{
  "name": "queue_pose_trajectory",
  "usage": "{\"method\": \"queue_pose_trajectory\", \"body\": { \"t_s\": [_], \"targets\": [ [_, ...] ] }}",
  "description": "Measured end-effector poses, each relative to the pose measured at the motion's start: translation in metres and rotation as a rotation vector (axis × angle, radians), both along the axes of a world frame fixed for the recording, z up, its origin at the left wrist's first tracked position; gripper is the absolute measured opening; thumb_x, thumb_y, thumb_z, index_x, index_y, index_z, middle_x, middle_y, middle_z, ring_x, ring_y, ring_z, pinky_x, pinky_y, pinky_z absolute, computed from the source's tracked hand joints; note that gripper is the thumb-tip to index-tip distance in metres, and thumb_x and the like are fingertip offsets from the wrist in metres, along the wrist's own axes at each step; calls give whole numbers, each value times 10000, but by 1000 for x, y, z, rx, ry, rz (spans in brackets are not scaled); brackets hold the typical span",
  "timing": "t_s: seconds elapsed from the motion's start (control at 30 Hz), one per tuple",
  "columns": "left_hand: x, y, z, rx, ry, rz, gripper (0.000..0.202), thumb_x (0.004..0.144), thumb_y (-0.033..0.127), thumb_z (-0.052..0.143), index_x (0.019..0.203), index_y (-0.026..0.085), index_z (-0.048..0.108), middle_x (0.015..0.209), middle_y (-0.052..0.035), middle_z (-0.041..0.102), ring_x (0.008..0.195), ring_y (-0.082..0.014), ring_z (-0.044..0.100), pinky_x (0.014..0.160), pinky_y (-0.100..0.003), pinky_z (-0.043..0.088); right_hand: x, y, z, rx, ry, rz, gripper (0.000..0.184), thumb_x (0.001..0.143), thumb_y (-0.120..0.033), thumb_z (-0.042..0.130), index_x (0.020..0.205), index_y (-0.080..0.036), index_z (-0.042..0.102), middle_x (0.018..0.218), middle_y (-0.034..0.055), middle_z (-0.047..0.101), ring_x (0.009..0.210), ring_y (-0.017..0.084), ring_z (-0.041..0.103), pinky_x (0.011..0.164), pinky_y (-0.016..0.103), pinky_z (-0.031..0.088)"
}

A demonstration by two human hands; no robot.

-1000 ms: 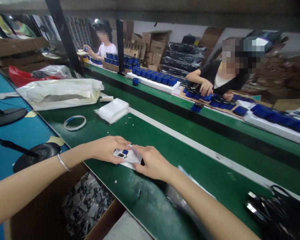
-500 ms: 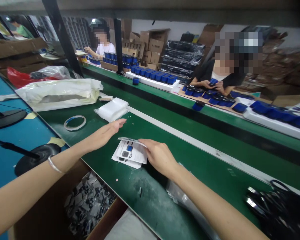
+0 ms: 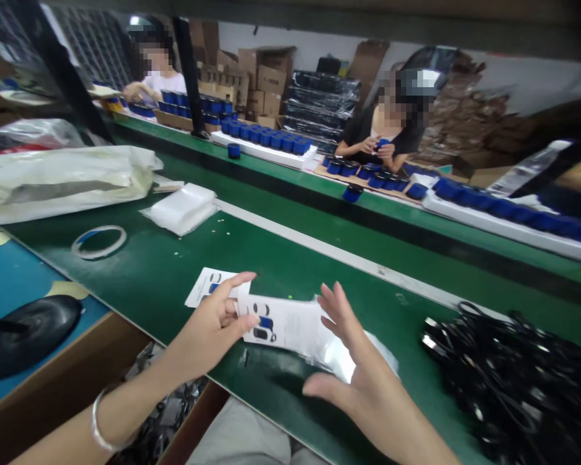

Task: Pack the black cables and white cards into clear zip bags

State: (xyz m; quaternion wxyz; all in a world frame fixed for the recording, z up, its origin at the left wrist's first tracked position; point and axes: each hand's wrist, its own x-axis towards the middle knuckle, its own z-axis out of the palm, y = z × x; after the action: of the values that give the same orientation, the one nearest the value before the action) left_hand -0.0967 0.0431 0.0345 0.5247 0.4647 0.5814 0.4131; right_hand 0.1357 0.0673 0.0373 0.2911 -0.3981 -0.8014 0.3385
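Observation:
My left hand (image 3: 215,329) pinches a white printed leaflet (image 3: 290,326) between thumb and fingers. Pictures of a blue and a dark device are printed on its left part. Behind that hand, more leaflets (image 3: 199,288) lie on the green work surface, partly covered by my fingers. To the right, my right hand (image 3: 356,365) hovers with thumb and fingers spread, holding nothing. Below and behind its fingers lie clear plastic bags (image 3: 336,352), which the leaflet's right end overlaps in view; whether they touch cannot be made out.
A heap of black cables (image 3: 508,381) lies at right. At left are a tape roll (image 3: 99,243), a stack of white plastic sleeves (image 3: 179,208) and a large white bag (image 3: 68,181). Across the bench, two people handle items near rows of blue devices (image 3: 266,137). An open carton (image 3: 101,368) stands below.
The leaflet has passed from my right hand to my left and moved right, off the other leaflets. My right hand has let go and spread its fingers. The view has turned rightward.

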Motion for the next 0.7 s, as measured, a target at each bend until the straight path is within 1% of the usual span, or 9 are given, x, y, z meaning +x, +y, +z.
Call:
{"method": "queue_pose_trajectory", "body": {
  "t_s": [0.03, 0.1, 0.17, 0.23, 0.33, 0.4, 0.53, 0.63, 0.7],
  "targets": [
    [9, -4, -4, 29, 71, -29, 517, 848, 296, 594, 1317, 277, 379, 830, 21, 719, 804, -166, 675, 751, -258, 503, 6, -8, -4, -59, 80, -98, 735, 841, -387, 622, 1453, -277, 229, 1322, 119, 540, 1136, 265, 576, 874, 406, 531],
    [24, -12, -13, 79, 209, -104, 366, 859, 314, 575, 1216, 294, 495, 877, 13, 730, 852, -182, 670, 809, -281, 485, 14, -24, -14, -120, 181, -198, 320, 894, -285, 555, 1214, -280, 559, 1029, 45, 700, 900, 202, 678, 783, 307, 556],
    [37, -19, -24, 137, 236, -146, 281, 868, 317, 569, 1147, 305, 537, 932, 12, 730, 958, -192, 650, 893, -296, 451, 17, -37, -25, -133, 227, -196, 144, 893, -211, 544, 952, -253, 668, 867, 13, 712, 791, 166, 678, 731, 240, 541],
    [48, -27, -37, 177, 123, -127, 329, 857, 305, 597, 1169, 325, 495, 979, 20, 714, 1056, -183, 614, 946, -288, 428, 18, -49, -36, -116, 282, -206, 141, 879, -168, 548, 895, -239, 669, 880, 17, 707, 818, 159, 670, 749, 222, 523],
    [63, -39, -54, 218, -85, -71, 489, 797, 317, 682, 1214, 345, 428, 1057, 23, 660, 1128, -178, 568, 964, -266, 424, 16, -63, -50, -140, 370, -270, 157, 861, -153, 559, 945, -244, 656, 936, 27, 707, 872, 166, 667, 781, 228, 515],
    [72, -47, -60, 243, -127, -42, 453, 827, 361, 639, 1224, 330, 424, 1070, 6, 636, 1114, -183, 564, 962, -277, 425, 12, -68, -57, -176, 411, -324, 187, 863, -175, 560, 1017, -249, 635, 964, 33, 703, 897, 172, 663, 796, 240, 513],
    [83, -52, -57, 237, -8, 19, 183, 918, 363, 489, 1053, 265, 562, 971, -23, 644, 1104, -202, 541, 986, -310, 385, 5, -73, -63, -237, 477, -355, 244, 901, -251, 525, 1143, -229, 543, 988, 59, 678, 928, 180, 646, 842, 283, 509],
    [85, -49, -50, 187, 21, 3, 163, 912, 351, 499, 873, 249, 620, 897, -28, 641, 1099, -225, 527, 1029, -349, 340, 3, -73, -63, -253, 508, -342, 275, 920, -280, 492, 1189, -226, 475, 994, 62, 659, 953, 182, 630, 862, 308, 502],
    [85, -46, -47, 178, 1, -7, 163, 905, 354, 510, 845, 256, 625, 855, -17, 643, 1003, -215, 561, 1038, -360, 336, 3, -73, -63, -235, 497, -335, 213, 917, -260, 493, 1128, -234, 507, 977, 53, 657, 940, 179, 630, 842, 295, 505]
  ]
}}
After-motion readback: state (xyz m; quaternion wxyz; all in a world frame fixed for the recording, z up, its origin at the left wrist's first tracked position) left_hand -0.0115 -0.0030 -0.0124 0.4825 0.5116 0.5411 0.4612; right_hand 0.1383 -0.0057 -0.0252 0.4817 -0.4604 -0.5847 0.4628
